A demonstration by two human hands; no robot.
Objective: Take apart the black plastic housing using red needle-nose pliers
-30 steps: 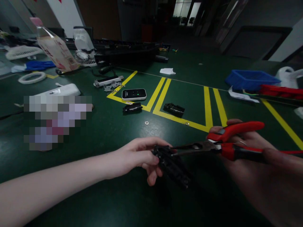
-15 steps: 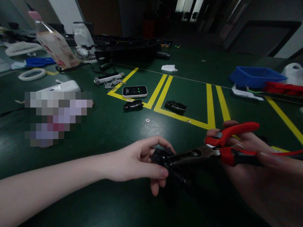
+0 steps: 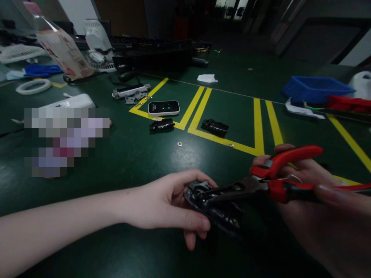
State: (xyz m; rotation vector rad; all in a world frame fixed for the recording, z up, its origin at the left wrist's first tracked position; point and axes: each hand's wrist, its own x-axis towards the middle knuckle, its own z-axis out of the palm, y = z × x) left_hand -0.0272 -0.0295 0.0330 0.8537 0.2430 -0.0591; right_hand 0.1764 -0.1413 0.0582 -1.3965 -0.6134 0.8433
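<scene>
A glossy black part [image 3: 223,216] is gripped between the thumb and fingers of my left hand [image 3: 176,204], low in the middle of the view. My right hand [image 3: 313,193] holds red-handled pliers [image 3: 292,154] at the right. The dark jaws of the pliers point left, and their tips touch the black part or lie over it. Two similar black pieces lie on the table beyond, one at the centre [image 3: 161,125] and one right of it [image 3: 215,127]. A small metal ring [image 3: 179,144] sits in front of them.
Farther back are a white-edged device [image 3: 164,108] with green lights, metal pieces [image 3: 135,98], a bottle [image 3: 62,48], a white fan [image 3: 97,40] and a tape roll [image 3: 33,86]. At the right are a blue bin [image 3: 317,90] and white paper [image 3: 304,109]. Yellow tape marks the green table.
The black part in my left hand has turned slightly and shows more of its surface. The pliers' handles stand a little wider apart. The view has shifted slightly.
</scene>
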